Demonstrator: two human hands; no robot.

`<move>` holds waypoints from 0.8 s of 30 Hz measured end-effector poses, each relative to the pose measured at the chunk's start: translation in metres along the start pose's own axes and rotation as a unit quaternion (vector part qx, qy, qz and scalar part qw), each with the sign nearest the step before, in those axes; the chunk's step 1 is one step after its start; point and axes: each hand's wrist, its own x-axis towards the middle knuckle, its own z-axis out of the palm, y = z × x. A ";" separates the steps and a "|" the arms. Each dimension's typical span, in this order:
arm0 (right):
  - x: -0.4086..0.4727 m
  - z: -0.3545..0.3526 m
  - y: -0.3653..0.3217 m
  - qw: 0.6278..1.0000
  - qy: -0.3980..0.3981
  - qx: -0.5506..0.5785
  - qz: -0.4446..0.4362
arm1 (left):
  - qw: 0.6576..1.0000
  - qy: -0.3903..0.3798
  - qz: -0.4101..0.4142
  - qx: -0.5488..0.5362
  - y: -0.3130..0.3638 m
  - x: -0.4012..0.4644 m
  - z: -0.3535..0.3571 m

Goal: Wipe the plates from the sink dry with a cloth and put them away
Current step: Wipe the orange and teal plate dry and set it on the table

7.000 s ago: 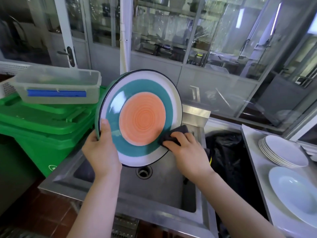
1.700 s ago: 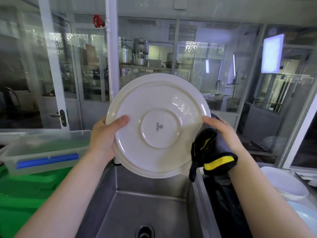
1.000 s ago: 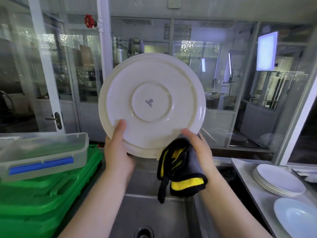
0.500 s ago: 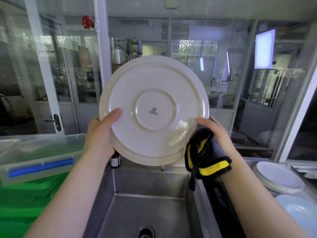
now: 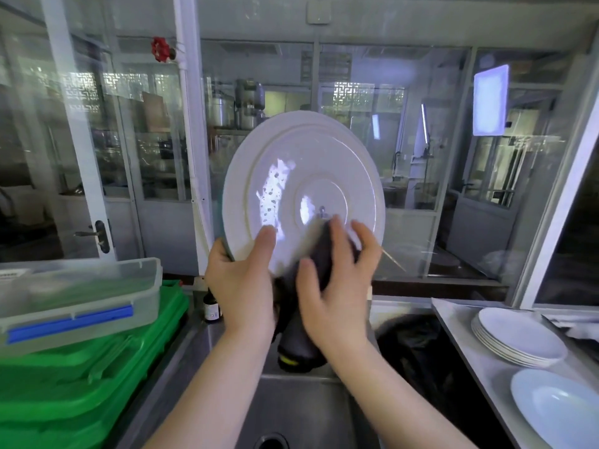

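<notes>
At far left, a clear lidded container (image 5: 77, 296) with a blue clasp is seen resting on stacked green bins (image 5: 90, 377). A small dark bottle (image 5: 212, 307) is stood on the sink's back ledge just right of the bins. At centre, a white plate (image 5: 308, 176) is held upright above the steel sink (image 5: 301, 413), its underside turned to the camera. Its lower left rim is gripped by the left hand (image 5: 241, 280), thumb laid across the plate's face. A dark cloth (image 5: 308, 322) with a yellow edge is pressed against the plate's lower part by the right hand (image 5: 334, 286), fingers spread over the cloth. At right, a stack of white plates (image 5: 518, 341) and a single pale plate (image 5: 557, 413) are set on the steel counter (image 5: 466, 361).
</notes>
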 end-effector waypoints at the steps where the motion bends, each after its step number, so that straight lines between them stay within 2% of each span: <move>1: -0.004 0.000 -0.001 0.998 -0.026 -0.017 -0.054 | 1.000 -0.009 0.000 0.016 -0.001 -0.002 -0.002; 3: -0.004 -0.007 0.002 0.990 -0.068 -0.026 -0.122 | 1.000 -0.010 -0.010 0.018 -0.001 -0.005 -0.005; 5: 0.005 -0.020 0.012 0.989 -0.083 -0.004 -0.122 | 1.000 0.008 -0.017 0.000 0.000 -0.004 -0.008; 7: 0.016 -0.033 0.023 0.998 -0.031 0.013 -0.058 | 1.000 0.015 -0.019 -0.016 0.003 -0.002 -0.012; 9: 0.028 -0.040 0.029 0.999 0.049 -0.023 -0.004 | 0.999 0.016 -0.025 -0.033 0.005 -0.001 -0.014; 11: 0.031 -0.038 0.029 0.995 0.085 -0.049 0.020 | 0.999 0.023 -0.026 -0.036 0.006 -0.001 -0.014; 12: 0.027 -0.036 0.027 0.996 0.071 -0.044 0.007 | 0.999 0.028 -0.026 -0.034 0.007 -0.001 -0.013; 14: 0.011 -0.036 0.024 0.997 -0.026 -0.032 -0.072 | 0.998 0.036 -0.027 -0.036 0.010 0.001 -0.012; 17: -0.005 -0.040 0.031 0.964 -0.171 -0.056 -0.195 | 0.997 0.054 -0.037 -0.047 0.009 0.003 -0.018; 20: 0.002 -0.043 0.035 0.958 -0.189 -0.049 -0.210 | 0.996 0.059 -0.048 -0.043 0.008 -0.001 -0.020; 24: 0.031 -0.048 0.036 0.973 -0.143 -0.058 -0.170 | 0.997 0.048 -0.047 -0.025 0.011 -0.005 -0.021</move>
